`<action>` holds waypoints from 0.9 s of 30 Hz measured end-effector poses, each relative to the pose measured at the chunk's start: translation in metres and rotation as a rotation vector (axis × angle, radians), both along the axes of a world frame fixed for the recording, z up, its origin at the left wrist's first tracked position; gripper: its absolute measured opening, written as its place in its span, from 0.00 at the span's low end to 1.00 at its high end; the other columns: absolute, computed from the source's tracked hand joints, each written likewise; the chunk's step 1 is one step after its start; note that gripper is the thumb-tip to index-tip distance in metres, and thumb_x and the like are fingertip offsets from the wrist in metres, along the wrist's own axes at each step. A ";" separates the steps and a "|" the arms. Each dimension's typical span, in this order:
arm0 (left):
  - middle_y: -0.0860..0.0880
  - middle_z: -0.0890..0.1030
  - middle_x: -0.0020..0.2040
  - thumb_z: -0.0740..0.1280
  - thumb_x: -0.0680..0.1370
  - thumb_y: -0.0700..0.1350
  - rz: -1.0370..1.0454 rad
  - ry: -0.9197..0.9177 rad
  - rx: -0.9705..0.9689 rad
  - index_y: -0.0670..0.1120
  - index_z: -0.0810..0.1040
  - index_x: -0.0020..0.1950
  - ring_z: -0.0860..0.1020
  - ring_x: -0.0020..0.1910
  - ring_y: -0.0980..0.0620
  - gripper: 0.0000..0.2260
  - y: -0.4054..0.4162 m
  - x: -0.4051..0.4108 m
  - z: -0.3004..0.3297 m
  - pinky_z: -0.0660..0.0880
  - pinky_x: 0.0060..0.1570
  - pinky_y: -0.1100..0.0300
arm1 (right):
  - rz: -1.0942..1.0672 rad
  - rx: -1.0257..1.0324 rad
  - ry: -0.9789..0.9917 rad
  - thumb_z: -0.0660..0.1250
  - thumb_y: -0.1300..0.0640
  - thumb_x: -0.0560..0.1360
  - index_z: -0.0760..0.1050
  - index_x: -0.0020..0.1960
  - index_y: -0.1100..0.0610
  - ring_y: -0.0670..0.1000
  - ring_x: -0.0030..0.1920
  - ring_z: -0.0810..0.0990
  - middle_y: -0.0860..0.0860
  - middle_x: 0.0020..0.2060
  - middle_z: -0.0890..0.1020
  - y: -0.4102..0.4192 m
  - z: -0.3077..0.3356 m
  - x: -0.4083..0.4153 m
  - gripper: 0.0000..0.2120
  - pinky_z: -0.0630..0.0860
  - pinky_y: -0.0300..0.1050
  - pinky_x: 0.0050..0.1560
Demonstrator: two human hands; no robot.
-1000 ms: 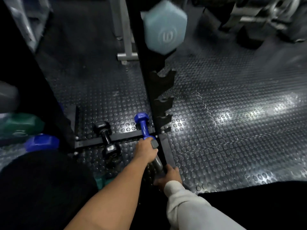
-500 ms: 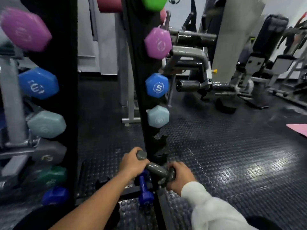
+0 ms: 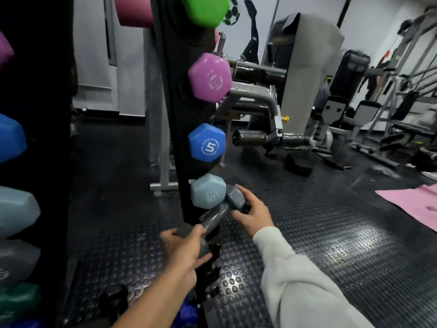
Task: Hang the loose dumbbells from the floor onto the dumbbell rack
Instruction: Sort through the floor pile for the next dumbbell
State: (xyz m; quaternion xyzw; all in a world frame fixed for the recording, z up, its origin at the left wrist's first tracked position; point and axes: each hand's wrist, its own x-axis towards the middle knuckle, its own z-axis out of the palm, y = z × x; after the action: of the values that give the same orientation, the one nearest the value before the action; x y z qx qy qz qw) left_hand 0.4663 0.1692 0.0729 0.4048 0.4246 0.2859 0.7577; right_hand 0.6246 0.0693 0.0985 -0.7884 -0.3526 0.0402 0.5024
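We hold a grey dumbbell (image 3: 218, 217) in both hands, lifted off the floor and tilted, its far end higher than its near end. Our left hand (image 3: 186, 245) is curled round the near head, fingers wrapped over it and thumb underneath. Our right hand (image 3: 254, 215), coming out of a pale sleeve (image 3: 305, 280), grips the far head with the fingers bent round it. The bar of the dumbbell lies across the front of the black upright of the rack (image 3: 175, 129), just below the lowest hung weight on that post.

That lowest one is a pale blue dumbbell (image 3: 208, 191), and the far grey head sits right beside it, touching or nearly so; we cannot tell which. Above it on the same upright hang a blue dumbbell (image 3: 207, 143) marked with a 5, a purple dumbbell (image 3: 210, 78) and, at the top edge, a green dumbbell (image 3: 205, 10). Below our hands the notched hooks of the upright show dimly.

On the left, a second dark upright (image 3: 45, 147) carries the other ends of the weights, seen large and blurred: purple, blue, pale blue, grey and green, from top to bottom.

The floor (image 3: 319, 245) is black rubber with raised studs. Near the bottom edge, between our forearms, a dark blue dumbbell (image 3: 186, 313) lies low by the foot of the rack, mostly hidden. A pink mat (image 3: 411, 204) lies on the floor at the right, and grey gym machines (image 3: 307, 91) stand behind the rack.
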 end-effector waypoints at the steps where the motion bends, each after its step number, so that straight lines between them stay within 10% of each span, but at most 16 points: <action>1: 0.46 0.71 0.55 0.78 0.73 0.40 0.006 0.004 -0.019 0.48 0.66 0.61 0.77 0.51 0.49 0.25 0.000 0.002 -0.001 0.85 0.40 0.45 | 0.011 0.006 0.040 0.75 0.61 0.68 0.75 0.67 0.40 0.36 0.55 0.81 0.41 0.56 0.84 0.003 -0.006 0.004 0.32 0.76 0.43 0.65; 27: 0.44 0.74 0.61 0.79 0.74 0.38 0.113 -0.191 0.236 0.52 0.64 0.57 0.85 0.49 0.50 0.26 -0.036 0.042 -0.019 0.85 0.48 0.49 | 0.040 0.363 0.486 0.70 0.74 0.68 0.82 0.58 0.48 0.61 0.57 0.83 0.53 0.53 0.84 0.080 -0.022 0.057 0.26 0.82 0.57 0.55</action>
State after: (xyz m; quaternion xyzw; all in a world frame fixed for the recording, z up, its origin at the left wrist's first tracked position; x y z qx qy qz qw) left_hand 0.5079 0.1330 0.0534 0.4375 0.3362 0.4130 0.7246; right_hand 0.6811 0.1492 0.0768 -0.6460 -0.2390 0.1738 0.7038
